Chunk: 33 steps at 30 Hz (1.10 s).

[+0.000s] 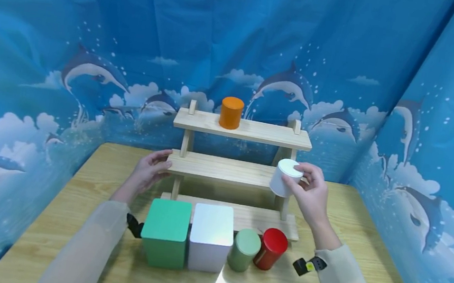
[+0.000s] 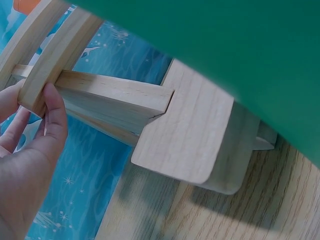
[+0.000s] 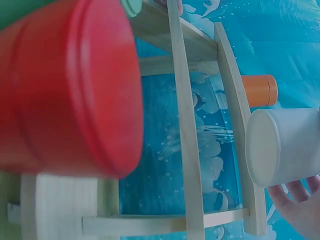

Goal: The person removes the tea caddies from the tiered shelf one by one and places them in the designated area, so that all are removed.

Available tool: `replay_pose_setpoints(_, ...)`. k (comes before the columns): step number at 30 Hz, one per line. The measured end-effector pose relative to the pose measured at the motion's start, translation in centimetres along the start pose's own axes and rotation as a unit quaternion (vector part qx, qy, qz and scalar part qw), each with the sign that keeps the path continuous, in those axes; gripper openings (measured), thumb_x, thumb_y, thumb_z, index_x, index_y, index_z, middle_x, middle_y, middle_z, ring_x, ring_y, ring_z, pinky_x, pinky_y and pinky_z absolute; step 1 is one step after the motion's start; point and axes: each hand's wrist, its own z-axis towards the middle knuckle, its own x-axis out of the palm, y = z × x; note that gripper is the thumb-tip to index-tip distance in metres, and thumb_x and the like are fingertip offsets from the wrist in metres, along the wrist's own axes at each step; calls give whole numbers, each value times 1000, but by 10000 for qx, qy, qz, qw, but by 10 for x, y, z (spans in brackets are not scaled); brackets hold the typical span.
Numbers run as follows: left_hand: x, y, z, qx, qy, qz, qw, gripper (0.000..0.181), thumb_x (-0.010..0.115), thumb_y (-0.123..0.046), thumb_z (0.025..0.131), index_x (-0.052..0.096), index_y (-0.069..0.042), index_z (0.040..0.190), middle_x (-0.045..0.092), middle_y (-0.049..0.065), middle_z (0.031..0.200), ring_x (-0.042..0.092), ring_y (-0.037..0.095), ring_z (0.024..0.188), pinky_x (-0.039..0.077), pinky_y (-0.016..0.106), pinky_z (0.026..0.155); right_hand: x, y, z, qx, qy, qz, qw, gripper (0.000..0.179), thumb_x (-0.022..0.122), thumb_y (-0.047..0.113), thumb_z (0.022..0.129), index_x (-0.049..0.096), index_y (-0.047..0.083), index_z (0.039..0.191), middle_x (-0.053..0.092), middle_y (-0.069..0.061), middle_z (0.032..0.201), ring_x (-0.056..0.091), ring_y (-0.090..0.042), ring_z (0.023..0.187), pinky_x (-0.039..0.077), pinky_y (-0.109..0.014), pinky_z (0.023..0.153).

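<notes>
My left hand (image 1: 150,169) pinches the left end of the middle board of a three-tier wooden shelf (image 1: 219,168); the left wrist view shows thumb and fingers on that board end (image 2: 35,100). My right hand (image 1: 311,191) grips a white canister (image 1: 284,180) by its upper part, in front of the middle board's right end. Whether the canister touches the board I cannot tell. An orange canister (image 1: 231,113) stands on the top board. In the right wrist view the white canister (image 3: 287,147) is held above the fingers.
A green box (image 1: 165,231) and a white box (image 1: 210,240) stand before the shelf. Right of them are a light green canister (image 1: 244,250) and a red canister (image 1: 270,248). Blue dolphin-print curtains (image 1: 231,41) surround the wooden table (image 1: 87,185).
</notes>
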Motion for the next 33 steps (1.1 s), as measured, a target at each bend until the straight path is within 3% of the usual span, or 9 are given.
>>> replay_pose_setpoints(9, 0, 1, 1, 18, 25, -118, 9999, 54, 63, -12, 89, 41, -5, 138, 44, 6, 121, 53, 14, 97, 51, 30, 82, -11, -5, -13, -30, -175, 52, 9998, 30, 71, 0, 80, 55, -7, 104, 48, -6, 113, 53, -18, 100, 50, -20, 77)
replay_pose_setpoints(33, 0, 0, 1, -114, 9, -264, 9996, 54, 61, -10, 90, 38, -6, 139, 41, 4, 126, 52, 14, 100, 51, 29, 82, -32, -22, -48, 229, -617, 178, 9977, 30, 69, -15, 74, 55, -13, 100, 51, -10, 110, 56, -15, 93, 50, -17, 71)
